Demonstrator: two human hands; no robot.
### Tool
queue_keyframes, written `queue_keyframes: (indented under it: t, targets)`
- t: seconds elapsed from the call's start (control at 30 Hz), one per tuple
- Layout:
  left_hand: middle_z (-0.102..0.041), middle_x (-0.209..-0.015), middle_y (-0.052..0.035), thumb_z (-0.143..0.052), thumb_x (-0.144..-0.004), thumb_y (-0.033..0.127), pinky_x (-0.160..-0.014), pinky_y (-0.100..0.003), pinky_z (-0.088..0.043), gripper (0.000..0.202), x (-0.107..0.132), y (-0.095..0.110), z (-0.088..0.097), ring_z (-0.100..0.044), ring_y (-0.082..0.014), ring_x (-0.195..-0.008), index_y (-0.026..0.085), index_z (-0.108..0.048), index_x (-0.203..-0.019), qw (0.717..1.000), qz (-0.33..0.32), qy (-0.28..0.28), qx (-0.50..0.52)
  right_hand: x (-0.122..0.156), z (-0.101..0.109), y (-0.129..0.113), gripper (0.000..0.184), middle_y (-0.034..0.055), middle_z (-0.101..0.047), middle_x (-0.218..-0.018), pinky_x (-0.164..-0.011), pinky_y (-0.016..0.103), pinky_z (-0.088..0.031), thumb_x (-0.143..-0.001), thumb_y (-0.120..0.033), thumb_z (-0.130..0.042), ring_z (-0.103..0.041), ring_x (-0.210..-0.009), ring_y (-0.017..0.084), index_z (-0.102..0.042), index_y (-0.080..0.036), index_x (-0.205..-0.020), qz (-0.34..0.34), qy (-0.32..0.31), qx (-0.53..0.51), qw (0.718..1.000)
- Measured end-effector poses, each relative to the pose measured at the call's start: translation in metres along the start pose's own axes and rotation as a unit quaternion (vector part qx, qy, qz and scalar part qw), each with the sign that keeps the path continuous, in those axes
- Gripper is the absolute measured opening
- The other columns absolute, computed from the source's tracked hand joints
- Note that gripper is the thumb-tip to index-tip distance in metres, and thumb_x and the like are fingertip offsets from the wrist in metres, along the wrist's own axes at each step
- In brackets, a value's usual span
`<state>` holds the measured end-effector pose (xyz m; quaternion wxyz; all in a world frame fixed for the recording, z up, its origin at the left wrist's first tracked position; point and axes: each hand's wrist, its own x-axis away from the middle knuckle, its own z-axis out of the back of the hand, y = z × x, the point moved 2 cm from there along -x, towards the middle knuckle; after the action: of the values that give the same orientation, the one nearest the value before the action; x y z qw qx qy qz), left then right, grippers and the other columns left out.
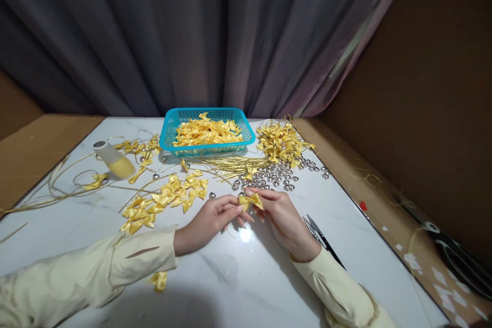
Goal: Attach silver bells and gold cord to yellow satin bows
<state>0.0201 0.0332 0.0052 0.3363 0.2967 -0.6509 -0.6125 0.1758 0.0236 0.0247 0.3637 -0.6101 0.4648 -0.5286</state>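
My left hand (210, 221) and my right hand (283, 220) meet over the middle of a white marble table (238, 271). Both pinch one small yellow satin bow (250, 200) between their fingertips, just above the tabletop. A loose heap of the same yellow bows (161, 202) lies to the left of my left hand. Several small silver bells (277, 177) are scattered just beyond my fingers. Both sleeves are pale yellow.
A blue plastic basket (168, 133) full of yellow bows stands at the back centre. Finished bows on gold cord (282, 142) pile at its right. A spool of yellow thread (114, 160) lies at the left. Small black snips (321, 238) rest beside my right wrist. Larger scissors (449, 246) lie on the cardboard ledge.
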Motion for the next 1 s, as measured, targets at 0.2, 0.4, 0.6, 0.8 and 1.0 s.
queue_keyframes:
  t: [0.2, 0.4, 0.6, 0.8, 1.0]
  targets:
    - [-0.067, -0.086, -0.0078, -0.054, -0.086, 0.039, -0.052, -0.023, -0.041, 0.029, -0.004, -0.005, 0.001, -0.062, -0.0173, -0.075, 0.016, -0.049, -0.103, 0.999, -0.002, 0.013, 0.039, 0.005, -0.006, -0.007, 0.019, 0.0093, -0.069, -0.097, -0.046, 0.022, -0.038, -0.067, -0.034, -0.076, -0.051, -0.057, 0.01, -0.077, -0.017, -0.075, 0.043, -0.04, -0.024, 0.998]
    - [-0.057, -0.102, -0.0056, -0.061, -0.081, 0.028, -0.085, -0.03, -0.039, 0.017, -0.005, -0.005, 0.009, -0.052, -0.0195, -0.1, 0.019, -0.052, -0.092, 0.979, -0.092, 0.172, -0.062, 0.011, -0.011, -0.007, 0.013, 0.0084, -0.069, -0.099, -0.053, 0.027, -0.05, -0.072, -0.032, -0.073, -0.059, -0.059, 0.012, -0.078, -0.022, -0.078, 0.107, -0.029, 0.016, 0.994]
    - [-0.06, -0.085, -0.0026, -0.041, -0.093, 0.034, -0.083, -0.029, -0.04, 0.026, 0.0, 0.005, 0.007, -0.054, -0.0184, -0.088, 0.017, -0.057, -0.082, 0.995, -0.056, 0.065, -0.05, 0.011, -0.012, -0.006, 0.015, 0.0061, -0.07, -0.082, -0.055, 0.028, -0.053, -0.07, -0.032, -0.074, -0.06, -0.054, 0.012, -0.077, -0.02, -0.078, 0.097, -0.018, 0.017, 0.995]
    - [-0.064, -0.087, -0.0035, -0.052, -0.088, 0.037, -0.079, -0.028, -0.041, 0.023, 0.001, 0.003, 0.001, -0.056, -0.018, -0.085, 0.016, -0.061, -0.086, 0.998, -0.042, 0.01, -0.043, 0.01, -0.01, -0.002, 0.026, 0.005, -0.069, -0.064, -0.052, 0.026, -0.051, -0.07, -0.033, -0.075, -0.059, -0.048, 0.012, -0.076, -0.015, -0.089, 0.028, -0.046, -0.02, 0.998]
    - [-0.063, -0.087, -0.0035, -0.052, -0.088, 0.037, -0.078, -0.029, -0.042, 0.024, -0.002, -0.002, 0.002, -0.056, -0.0177, -0.085, 0.016, -0.062, -0.088, 0.999, -0.039, 0.01, -0.038, 0.011, -0.01, -0.007, 0.028, 0.0055, -0.068, -0.068, -0.044, 0.019, -0.046, -0.07, -0.033, -0.075, -0.059, -0.05, 0.009, -0.075, -0.014, -0.091, -0.027, -0.096, -0.079, 0.992]
